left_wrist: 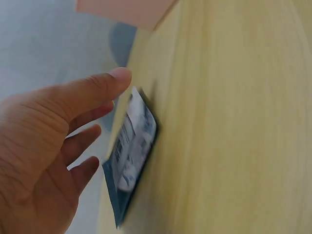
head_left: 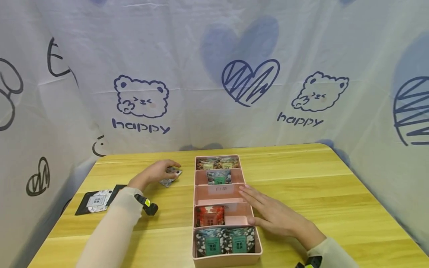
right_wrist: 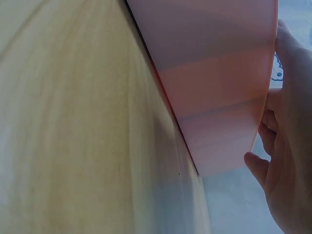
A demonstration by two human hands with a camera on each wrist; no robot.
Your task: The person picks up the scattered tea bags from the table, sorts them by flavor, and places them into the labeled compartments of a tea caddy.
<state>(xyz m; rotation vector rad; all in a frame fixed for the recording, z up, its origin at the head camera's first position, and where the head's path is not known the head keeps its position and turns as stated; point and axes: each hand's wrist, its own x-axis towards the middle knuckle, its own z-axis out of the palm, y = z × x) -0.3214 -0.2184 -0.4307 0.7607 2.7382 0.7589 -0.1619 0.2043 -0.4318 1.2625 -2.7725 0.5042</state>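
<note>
My left hand (head_left: 155, 173) is over a grey-and-white tea sachet (head_left: 167, 182) on the table, left of the pink divided box (head_left: 228, 259). In the left wrist view the thumb and loosely bent fingers hang beside the sachet (left_wrist: 132, 151), with a gap between. My right hand (head_left: 279, 216) lies along the box's right side, fingertips at the rim. Inside the box, two yellow-labelled sachets (head_left: 228, 163) fill the far compartment, a green-labelled one (head_left: 219, 177) the second, a red one (head_left: 210, 216) the fourth, and two dark green ones (head_left: 240, 240) the nearest.
Further left on the wooden table (head_left: 295, 175), a black-and-white sachet (head_left: 97, 201) lies beside another dark one (head_left: 115, 192), partly behind my left forearm. The third compartment shows a white label (head_left: 220, 188). A printed curtain (head_left: 201, 123) hangs behind the table.
</note>
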